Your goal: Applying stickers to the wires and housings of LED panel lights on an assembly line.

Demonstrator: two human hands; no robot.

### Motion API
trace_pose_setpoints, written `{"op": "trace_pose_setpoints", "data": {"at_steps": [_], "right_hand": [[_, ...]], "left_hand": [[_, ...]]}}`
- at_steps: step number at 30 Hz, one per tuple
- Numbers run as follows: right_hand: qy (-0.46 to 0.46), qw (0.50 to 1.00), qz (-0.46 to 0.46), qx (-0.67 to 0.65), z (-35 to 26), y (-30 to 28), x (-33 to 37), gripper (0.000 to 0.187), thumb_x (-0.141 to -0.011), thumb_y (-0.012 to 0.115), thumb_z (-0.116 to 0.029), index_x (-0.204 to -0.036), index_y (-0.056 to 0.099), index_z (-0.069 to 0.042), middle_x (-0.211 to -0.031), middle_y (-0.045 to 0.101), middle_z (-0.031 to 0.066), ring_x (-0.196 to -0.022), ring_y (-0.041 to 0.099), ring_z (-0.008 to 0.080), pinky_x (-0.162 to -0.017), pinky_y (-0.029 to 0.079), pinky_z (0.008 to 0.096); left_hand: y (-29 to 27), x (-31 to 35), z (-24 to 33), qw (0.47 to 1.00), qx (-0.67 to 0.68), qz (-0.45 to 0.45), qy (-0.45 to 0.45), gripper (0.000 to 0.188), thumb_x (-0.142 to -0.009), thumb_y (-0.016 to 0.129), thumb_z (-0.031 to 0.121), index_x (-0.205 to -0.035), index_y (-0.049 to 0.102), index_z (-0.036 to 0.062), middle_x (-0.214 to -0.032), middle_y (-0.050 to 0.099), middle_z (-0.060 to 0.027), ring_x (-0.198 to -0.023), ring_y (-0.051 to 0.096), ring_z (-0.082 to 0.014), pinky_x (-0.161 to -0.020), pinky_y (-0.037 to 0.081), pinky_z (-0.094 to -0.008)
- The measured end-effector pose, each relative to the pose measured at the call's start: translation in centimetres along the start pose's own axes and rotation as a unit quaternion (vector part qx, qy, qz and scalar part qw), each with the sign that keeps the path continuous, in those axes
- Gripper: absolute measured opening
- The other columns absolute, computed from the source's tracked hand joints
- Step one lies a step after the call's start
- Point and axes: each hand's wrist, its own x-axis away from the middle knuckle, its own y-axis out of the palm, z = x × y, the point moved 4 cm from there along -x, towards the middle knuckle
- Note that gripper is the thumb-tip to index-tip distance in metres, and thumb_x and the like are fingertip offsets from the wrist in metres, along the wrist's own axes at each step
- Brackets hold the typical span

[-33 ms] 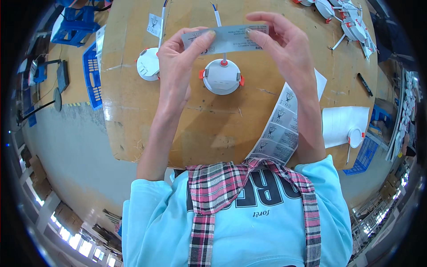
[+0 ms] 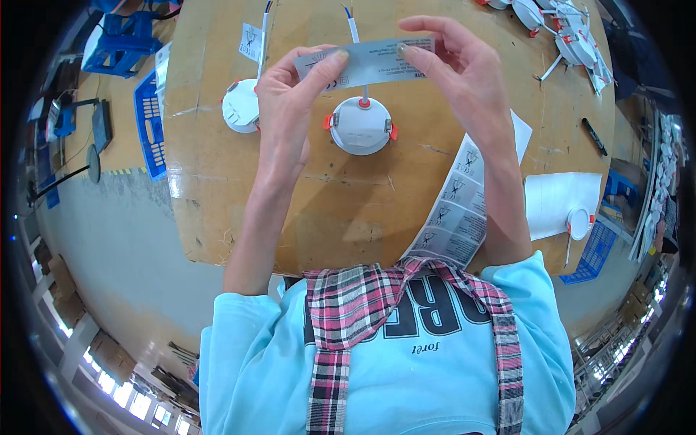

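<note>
Holding a grey label strip (image 2: pixel 375 64) stretched crosswise between L hand (image 2: pixel 286 90) and R hand (image 2: pixel 467 76); hands well apart, both clamped on the strip btwn thumb and fingers, w/ thumbs set in a bit from its ends. Held up over the white cable (image 2: pixel 354 30) of the middle lamp (image 2: pixel 360 132), just beyond the rim as seen from above; can't tell re: contact w/ the cable. Looks prob. sticky-backed, so could fold onto itself or cling to a thumb w/ any slack btwn the hands. Could crease or tear from uneven pull, esp. at the pinch points. Could catch on the cable, or on a red clip (image 2: pixel 394 131) at the lamp's side, if lowered off-line, and stick there skewed. Could pick up specks off the scuffed surface (image 2: pixel 348 243) if dropped sticky side down. Could knock the left lamp (image 2: pixel 239 107), partly hidden behind L hand, w/ a careless wrist swing; likewise could brush the flag-like tag (image 2: pixel 251 41) on its cable, nr L fingers. Could drag or crumple the label sheet (image 2: pixel 448 216), lying partly under R forearm, if pulled back in a hurry. Less risk re: the black marker (image 2: pixel 594 138), well off to the right.
</note>
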Motion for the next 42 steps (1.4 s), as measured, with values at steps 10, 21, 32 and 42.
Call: {"op": "trace_pose_setpoints", "data": {"at_steps": [10,21,32,42], "right_hand": [[-0.021,0.999,0.035,-0.015,1.0,0.6,-1.0,0.032,-0.089,0.065,-0.011,-0.119,0.06,-0.002,-0.078,0.058,-0.0004,-0.075,0.055,0.0067,-0.069,0.045,0.0218],[0.016,0.999,0.029,-0.003,0.5,0.8,-1.1,0.034,-0.087,0.064,-0.006,-0.118,0.052,0.002,-0.077,0.052,-0.0009,-0.073,0.05,0.0073,-0.068,0.044,0.022],[-0.023,0.998,0.052,0.002,1.7,0.9,-1.2,0.035,-0.087,0.067,-0.013,-0.119,0.057,-0.002,-0.078,0.06,0.0005,-0.075,0.055,0.0068,-0.068,0.044,0.0217],[-0.006,0.998,0.056,-0.005,1.7,0.9,-1.1,0.037,-0.087,0.068,-0.014,-0.119,0.055,-0.001,-0.077,0.06,-0.0002,-0.074,0.056,0.0063,-0.067,0.043,0.0203]], "left_hand": [[-0.1,-1.3,-1.0,1.0,0.015,-0.004,0.004,0.019,-0.083,0.073,0.019,-0.09,0.068,0.0021,-0.079,0.067,-0.0027,-0.076,0.057,-0.0069,-0.076,0.042,-0.025],[-0.6,-1.6,-1.8,0.999,0.032,0.005,0.008,0.017,-0.086,0.071,0.017,-0.092,0.068,0.0018,-0.083,0.068,-0.003,-0.078,0.058,-0.0073,-0.078,0.043,-0.0246],[-0.5,-1.6,-2.3,0.999,0.034,-0.009,-0.02,0.013,-0.089,0.066,0.012,-0.096,0.066,0.0009,-0.088,0.066,-0.0032,-0.083,0.059,-0.0082,-0.082,0.047,-0.0249],[-0.4,-1.8,-2.5,0.999,0.046,-0.014,-0.019,0.012,-0.09,0.065,0.012,-0.096,0.066,0.0012,-0.089,0.066,-0.0031,-0.082,0.059,-0.0082,-0.081,0.047,-0.0248]]}}
